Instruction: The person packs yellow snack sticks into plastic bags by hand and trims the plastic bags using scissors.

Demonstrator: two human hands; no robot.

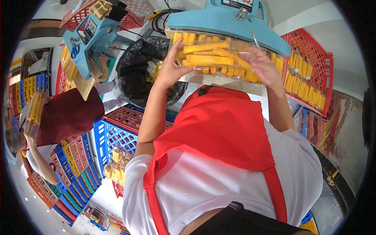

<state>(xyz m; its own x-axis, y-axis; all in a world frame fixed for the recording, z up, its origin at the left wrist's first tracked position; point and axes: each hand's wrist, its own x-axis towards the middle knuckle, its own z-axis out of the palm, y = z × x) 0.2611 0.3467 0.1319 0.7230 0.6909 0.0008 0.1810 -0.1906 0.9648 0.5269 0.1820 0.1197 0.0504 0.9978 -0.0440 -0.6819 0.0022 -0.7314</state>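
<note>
My left hand grips one end of a transparent plastic bag filled with yellow sticks that look like baked snacks. At the other end, the fingers of my right hand close on the bag's film. It is held level in front of a light blue sealing machine. Behind and below it lie more yellow sticks, partly hidden by the bag and my hands.
A red crate with bagged sticks stands at right. A bin lined with black plastic is at left, near a second blue sealer. Another person in a dark red apron holds sticks. Stacked crates and a blue crate are at lower left.
</note>
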